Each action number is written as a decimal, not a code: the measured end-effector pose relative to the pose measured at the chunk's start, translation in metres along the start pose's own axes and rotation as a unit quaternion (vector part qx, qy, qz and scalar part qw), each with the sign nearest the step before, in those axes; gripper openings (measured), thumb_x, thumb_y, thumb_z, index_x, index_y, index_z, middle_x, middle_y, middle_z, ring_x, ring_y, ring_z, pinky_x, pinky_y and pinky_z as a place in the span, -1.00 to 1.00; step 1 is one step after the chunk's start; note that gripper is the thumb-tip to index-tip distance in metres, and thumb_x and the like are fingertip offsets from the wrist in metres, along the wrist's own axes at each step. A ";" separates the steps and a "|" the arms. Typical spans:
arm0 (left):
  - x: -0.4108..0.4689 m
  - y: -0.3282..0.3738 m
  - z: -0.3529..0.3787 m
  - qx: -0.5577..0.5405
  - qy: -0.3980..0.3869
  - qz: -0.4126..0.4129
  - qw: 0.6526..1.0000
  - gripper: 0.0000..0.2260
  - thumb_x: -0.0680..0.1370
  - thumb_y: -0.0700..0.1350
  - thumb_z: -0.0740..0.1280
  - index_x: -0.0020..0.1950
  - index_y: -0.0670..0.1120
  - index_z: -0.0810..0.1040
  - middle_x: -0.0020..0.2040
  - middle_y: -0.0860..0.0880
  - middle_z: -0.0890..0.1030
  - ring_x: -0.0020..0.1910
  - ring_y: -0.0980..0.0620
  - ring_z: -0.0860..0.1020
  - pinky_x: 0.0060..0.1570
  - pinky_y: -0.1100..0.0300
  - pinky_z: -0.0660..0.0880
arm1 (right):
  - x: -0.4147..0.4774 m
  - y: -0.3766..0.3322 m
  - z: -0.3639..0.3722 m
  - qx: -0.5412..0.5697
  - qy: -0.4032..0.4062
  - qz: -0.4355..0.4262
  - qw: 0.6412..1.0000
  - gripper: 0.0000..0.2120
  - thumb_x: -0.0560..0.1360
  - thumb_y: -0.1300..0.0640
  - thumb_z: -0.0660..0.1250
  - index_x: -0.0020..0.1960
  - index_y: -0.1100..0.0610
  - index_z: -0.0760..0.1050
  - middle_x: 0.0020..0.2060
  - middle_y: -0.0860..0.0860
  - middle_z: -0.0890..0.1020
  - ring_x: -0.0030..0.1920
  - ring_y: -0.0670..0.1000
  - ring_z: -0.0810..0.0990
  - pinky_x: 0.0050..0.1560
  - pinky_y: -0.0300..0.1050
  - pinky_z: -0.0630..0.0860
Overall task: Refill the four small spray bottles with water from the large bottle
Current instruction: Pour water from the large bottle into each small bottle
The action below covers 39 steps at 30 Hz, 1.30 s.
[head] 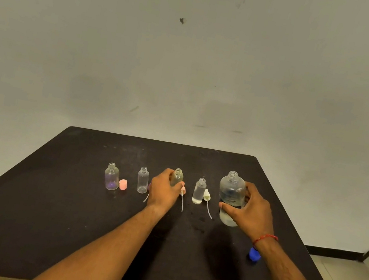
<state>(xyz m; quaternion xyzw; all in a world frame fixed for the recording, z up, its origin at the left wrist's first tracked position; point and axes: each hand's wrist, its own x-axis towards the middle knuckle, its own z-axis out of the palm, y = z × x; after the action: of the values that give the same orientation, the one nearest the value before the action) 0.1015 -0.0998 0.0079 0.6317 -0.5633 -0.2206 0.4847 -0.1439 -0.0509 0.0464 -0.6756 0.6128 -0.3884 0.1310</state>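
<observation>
**Both hands on bottles, pour not yet begun**

Nearest on the black tabletop (66, 230) lies a blue cap (254, 254), just beside the right wrist and partly hidden by it. Further in, the right hand (250, 209) wraps the large bottle (231, 191), thumb across its front and fingers (249, 190) curled round its right side; the bottle stands upright, mouth open, water low in it. The left hand (164, 190) clasps the amber small bottle (177, 177), third in the row, also upright and uncapped, its neck clear above the fingers. The large bottle stands to the right of that neck, with the fourth small bottle (199, 191) and its white spray head (206, 194) between them. So the pour would have to cross leftward over that bottle, or the amber one come toward it. Beyond, to the left, stand two more open bottles (142, 180) and (112, 176), a pink cap (123, 184) between
</observation>
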 end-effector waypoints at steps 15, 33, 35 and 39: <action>-0.022 0.031 -0.035 -0.029 -0.005 0.139 0.990 -0.69 0.48 0.00 0.48 0.22 0.09 0.62 -0.03 0.13 0.61 -0.05 0.20 0.59 -0.05 0.32 0.54 | 0.014 -0.061 -0.009 -0.120 -0.039 -0.115 0.985 -0.28 0.29 -0.17 0.54 0.39 -0.14 0.35 0.17 -0.06 0.59 0.15 0.02 0.54 0.12 0.02 0.58; -0.026 0.043 -0.051 0.002 -0.024 0.176 0.984 -0.68 0.47 0.03 0.47 0.22 0.10 0.62 -0.01 0.13 0.61 -0.05 0.19 0.58 -0.09 0.40 0.49 | 0.020 -0.080 -0.023 -0.252 -0.050 -0.146 0.955 -0.28 0.33 -0.24 0.44 0.43 -0.18 0.28 0.10 -0.04 0.53 0.16 0.03 0.45 0.08 0.09 0.55; -0.026 0.043 -0.051 0.002 -0.025 0.176 0.984 -0.68 0.47 0.03 0.48 0.22 0.10 0.62 -0.02 0.13 0.60 -0.05 0.18 0.58 -0.09 0.35 0.52 | 0.022 -0.081 -0.025 -0.261 -0.056 -0.147 0.952 -0.28 0.34 -0.23 0.44 0.44 -0.17 0.28 0.13 -0.02 0.53 0.18 0.04 0.44 0.11 0.10 0.53; -0.027 0.044 -0.050 -0.003 -0.030 0.179 0.983 -0.70 0.46 0.03 0.47 0.19 0.10 0.63 -0.05 0.11 0.61 -0.07 0.15 0.59 -0.06 0.17 0.59 | 0.025 -0.084 -0.028 -0.276 -0.064 -0.153 0.947 -0.28 0.35 -0.21 0.44 0.44 -0.15 0.28 0.18 0.00 0.52 0.23 0.07 0.43 0.17 0.12 0.50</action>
<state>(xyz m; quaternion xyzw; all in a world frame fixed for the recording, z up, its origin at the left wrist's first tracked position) 0.1140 -0.0516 0.0601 0.5124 -0.6810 -0.1504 0.5010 -0.1029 -0.0478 0.1290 -0.7943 0.5758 -0.1756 -0.0824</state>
